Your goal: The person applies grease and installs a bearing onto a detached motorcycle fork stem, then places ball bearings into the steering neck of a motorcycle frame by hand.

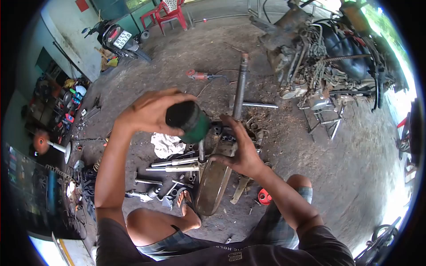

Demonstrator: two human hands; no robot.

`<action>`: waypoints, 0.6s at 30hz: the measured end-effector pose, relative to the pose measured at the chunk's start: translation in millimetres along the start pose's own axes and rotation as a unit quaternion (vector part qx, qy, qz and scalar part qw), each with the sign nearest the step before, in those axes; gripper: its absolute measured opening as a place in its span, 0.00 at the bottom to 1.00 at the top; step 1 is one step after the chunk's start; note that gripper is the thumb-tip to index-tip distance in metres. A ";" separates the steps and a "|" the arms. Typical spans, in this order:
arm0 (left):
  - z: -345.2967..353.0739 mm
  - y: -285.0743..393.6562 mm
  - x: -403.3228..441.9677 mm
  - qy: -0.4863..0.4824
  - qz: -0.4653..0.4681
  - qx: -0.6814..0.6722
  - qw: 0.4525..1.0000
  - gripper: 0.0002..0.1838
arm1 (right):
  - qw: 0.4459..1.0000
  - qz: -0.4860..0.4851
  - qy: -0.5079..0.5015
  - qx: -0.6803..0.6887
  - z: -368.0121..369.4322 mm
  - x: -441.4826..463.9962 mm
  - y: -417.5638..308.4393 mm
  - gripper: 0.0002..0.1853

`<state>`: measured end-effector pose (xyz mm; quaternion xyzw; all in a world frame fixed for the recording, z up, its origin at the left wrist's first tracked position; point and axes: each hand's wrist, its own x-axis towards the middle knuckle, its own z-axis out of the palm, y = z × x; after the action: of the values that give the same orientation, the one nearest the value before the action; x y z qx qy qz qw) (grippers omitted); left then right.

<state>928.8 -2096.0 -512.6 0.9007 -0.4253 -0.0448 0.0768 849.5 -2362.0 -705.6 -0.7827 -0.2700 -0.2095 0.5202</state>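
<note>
My left hand (pixel 155 113) is wrapped round a green container with a dark end (pixel 195 126), held tilted above the work. My right hand (pixel 242 153) has its thumb and fingers apart, around the upper end of a metal assembly (pixel 227 137); whether it touches the part is hard to tell. A long brownish metal cover (pixel 214 186) extends from the assembly toward me. An upright steel tube (pixel 241 88) rises behind my right hand. Silver fork tubes (pixel 177 167) lie to the left, beside a white rag (pixel 167 145).
A red angle grinder (pixel 199 75) lies on the floor ahead. Greasy machinery (pixel 319 66) stands at the right, near a small metal stand (pixel 326 117). Hand tools (pixel 148 181) and a red round object (pixel 265 196) lie near my feet. A motorbike (pixel 122 40) and red chair (pixel 171 15) are farther back.
</note>
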 end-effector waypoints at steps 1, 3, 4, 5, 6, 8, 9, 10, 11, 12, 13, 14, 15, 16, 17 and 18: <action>-3.3 21.1 4.6 -0.027 0.007 0.016 0.999 0.49 | 1.000 -0.001 -0.012 0.007 -1.2 0.9 -3.6 0.59; 4.7 47.2 16.6 -0.028 0.043 0.014 0.999 0.49 | 1.000 -0.003 -0.018 0.012 -11.5 -0.8 -8.0 0.66; 8.5 58.9 24.2 -0.025 0.075 0.011 0.997 0.49 | 0.999 0.002 -0.031 0.024 -20.0 -1.5 -10.3 0.69; 13.6 70.7 32.1 -0.047 0.073 0.022 0.996 0.49 | 0.998 0.008 -0.044 0.037 -27.8 -3.7 -11.0 0.71; 23.0 80.0 38.3 -0.047 0.074 0.041 0.995 0.50 | 0.996 0.021 -0.050 0.067 -30.0 -9.6 -2.4 0.75; 43.1 87.4 49.8 -0.046 0.080 0.053 0.994 0.50 | 0.990 0.053 -0.076 0.103 -45.1 -15.6 11.9 0.73; 53.3 89.2 55.7 -0.013 0.091 0.062 0.994 0.50 | 0.981 0.082 -0.100 0.143 -51.7 -19.3 18.4 0.71; 61.3 91.2 62.2 0.021 0.102 0.071 0.992 0.49 | 0.987 0.079 -0.075 0.120 -54.6 -22.0 22.9 0.69; 66.6 93.1 69.5 0.021 0.109 0.069 0.991 0.49 | 0.987 0.082 -0.071 0.115 -62.2 -23.6 25.5 0.69; 71.6 94.5 76.0 0.033 0.100 0.076 0.992 0.49 | 0.992 0.079 -0.059 0.082 -70.6 -22.3 22.9 0.67; 76.2 95.2 81.8 0.043 0.089 0.084 0.992 0.49 | 0.995 0.076 -0.047 0.051 -77.4 -20.7 20.2 0.66; 79.6 94.8 89.6 0.054 0.094 0.088 0.990 0.50 | 0.997 0.070 -0.031 0.021 -83.2 -18.6 18.1 0.64; 81.4 98.9 95.6 0.053 0.098 0.089 0.990 0.50 | 0.997 0.071 -0.028 0.019 -89.4 -16.9 17.1 0.64; 83.9 104.7 102.3 0.074 0.059 0.077 0.993 0.49 | 0.998 0.062 -0.003 -0.017 -95.1 -15.8 16.3 0.65; 86.9 111.1 108.7 0.095 0.019 0.064 0.993 0.49 | 0.997 0.054 0.021 -0.053 -100.2 -15.5 14.8 0.65; 90.7 118.1 114.3 0.121 -0.002 0.047 0.991 0.50 | 0.994 0.039 0.039 -0.092 -104.5 -14.7 12.5 0.64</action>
<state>898.3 -2267.4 -582.8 0.9028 -0.4129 0.0849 0.0852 841.3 -2465.8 -684.5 -0.8283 -0.1984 -0.2440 0.4638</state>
